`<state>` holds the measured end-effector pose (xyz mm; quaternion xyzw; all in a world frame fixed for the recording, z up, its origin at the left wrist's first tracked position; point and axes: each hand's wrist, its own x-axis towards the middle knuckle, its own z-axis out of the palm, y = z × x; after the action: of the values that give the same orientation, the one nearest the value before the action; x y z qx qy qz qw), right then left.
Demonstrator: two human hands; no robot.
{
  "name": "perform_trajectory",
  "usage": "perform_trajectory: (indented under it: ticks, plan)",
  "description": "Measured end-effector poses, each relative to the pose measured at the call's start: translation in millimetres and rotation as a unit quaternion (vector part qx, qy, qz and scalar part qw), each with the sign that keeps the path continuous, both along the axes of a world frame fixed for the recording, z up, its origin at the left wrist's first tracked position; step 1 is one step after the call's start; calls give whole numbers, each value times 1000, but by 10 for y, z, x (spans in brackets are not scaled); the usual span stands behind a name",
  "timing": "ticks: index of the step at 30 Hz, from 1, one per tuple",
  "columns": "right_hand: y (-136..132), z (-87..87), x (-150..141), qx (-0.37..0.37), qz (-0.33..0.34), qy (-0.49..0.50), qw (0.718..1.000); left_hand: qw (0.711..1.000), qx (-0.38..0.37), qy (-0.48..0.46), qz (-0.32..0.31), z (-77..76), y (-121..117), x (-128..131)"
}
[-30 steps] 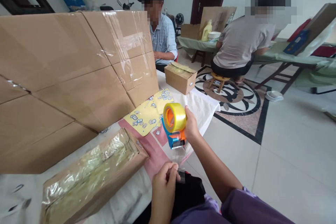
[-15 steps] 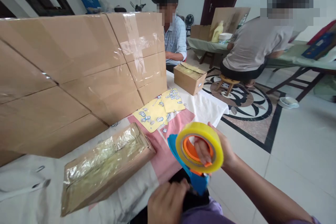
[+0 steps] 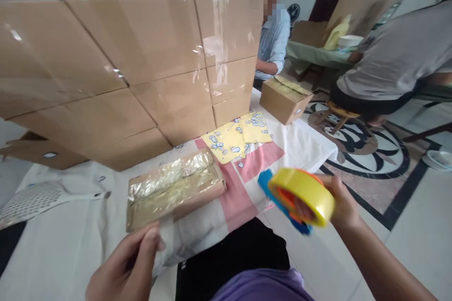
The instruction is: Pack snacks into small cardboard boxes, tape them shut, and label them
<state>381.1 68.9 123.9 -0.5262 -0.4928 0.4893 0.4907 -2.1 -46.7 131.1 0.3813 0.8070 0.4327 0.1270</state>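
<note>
My right hand (image 3: pixel 341 202) is closed on a blue and orange tape dispenser (image 3: pixel 265 183) carrying a big roll of yellowish clear tape (image 3: pixel 300 193). It is held up, somewhat blurred, over the table's front edge. Left of it, a small cardboard box (image 3: pixel 176 188) lies on the cloth, its top covered with shiny tape. At that box's near left corner is my left hand (image 3: pixel 129 261), thumb and fingers pressed together. What is in this pinch, if anything, I cannot make out, nor whether it touches the box.
A wall of large taped cartons (image 3: pixel 141 56) stands along the back. Yellow printed sheets (image 3: pixel 226 143) and another small box (image 3: pixel 286 99) lie at right on the white and pink cloth (image 3: pixel 240 197). A perforated white scoop (image 3: pixel 38 200) lies left. Two people sit beyond.
My left hand has moved left, from beside the dispenser to the small box's near corner. My right hand still holds the dispenser, now turned and further right. The view has shifted left.
</note>
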Motion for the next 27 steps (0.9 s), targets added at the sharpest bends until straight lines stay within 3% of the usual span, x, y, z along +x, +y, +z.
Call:
perform_trajectory:
  ticks: [2,5,9,14,17,18,21,22,23,24,25,27]
  plan:
    - [429,-74,-99,2,-11,47,999,997,4,-79,-7,63,91,136]
    - [1044,-254,-245,59,-110,63,990,987,34,-153,-27,63,264,201]
    - [1475,-461,-302,26,-100,40,994,973,73,-216,-33,-6,357,103]
    - [1508,-605,-174,-20,-72,36,997,961,107,-254,-24,69,460,10]
    - [1394,-594,-120,1,-108,-82,991,959,92,-264,-41,189,554,-55]
    - [1325,-570,-131,38,-159,-147,976,958,90,-267,-54,226,574,-73]
    - [1022,-415,-313,210,-302,-291,883,952,91,-276,-91,304,573,-70]
    - [907,-330,-432,262,-293,-292,872,952,86,-277,-100,319,555,-44]
    - [797,-229,-576,301,-243,-266,883,952,77,-276,-111,330,531,-6]
    - [700,-114,-743,326,-152,-223,906,952,65,-271,-126,336,504,41]
    - [623,12,-923,322,-17,-186,928,951,55,-264,-150,338,476,96]
    - [531,264,-1286,306,210,-133,919,947,42,-244,-206,322,423,210]
